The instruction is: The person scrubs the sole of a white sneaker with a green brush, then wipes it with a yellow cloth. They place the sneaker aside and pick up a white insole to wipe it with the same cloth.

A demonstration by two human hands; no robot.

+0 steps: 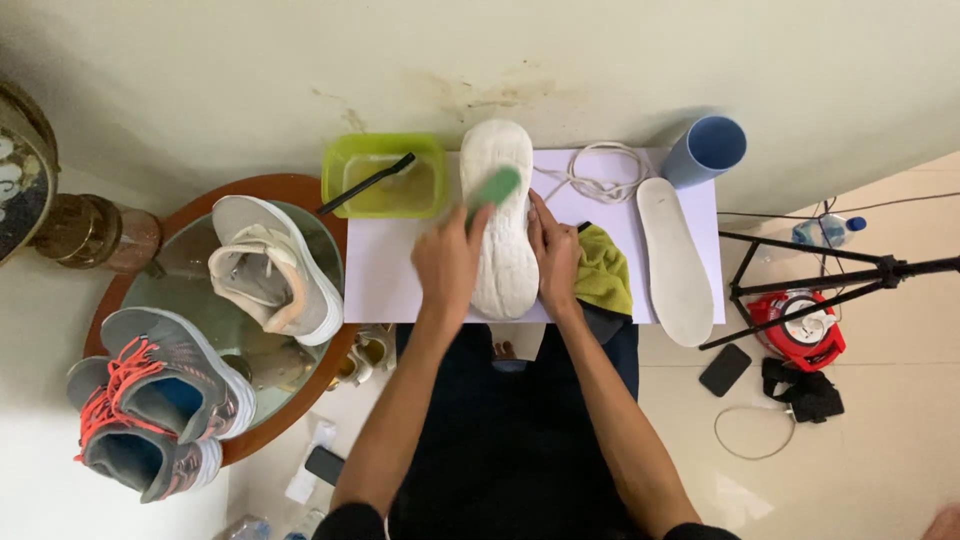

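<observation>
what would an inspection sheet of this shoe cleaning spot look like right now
surface: white board across the lap, edge on a round glass-topped table.
job's things: white shoe sole up; green brush on it.
clutter: green tub holding a black brush, yellow cloth, insole, white laces, blue cup, grey shoes with orange laces.
hands: left hand grips the green brush; right hand steadies the shoe.
cables: white cable on floor.
surroundings: tripod, phone, red device.

stained cream wall (600, 60), tiled floor (890, 470)
</observation>
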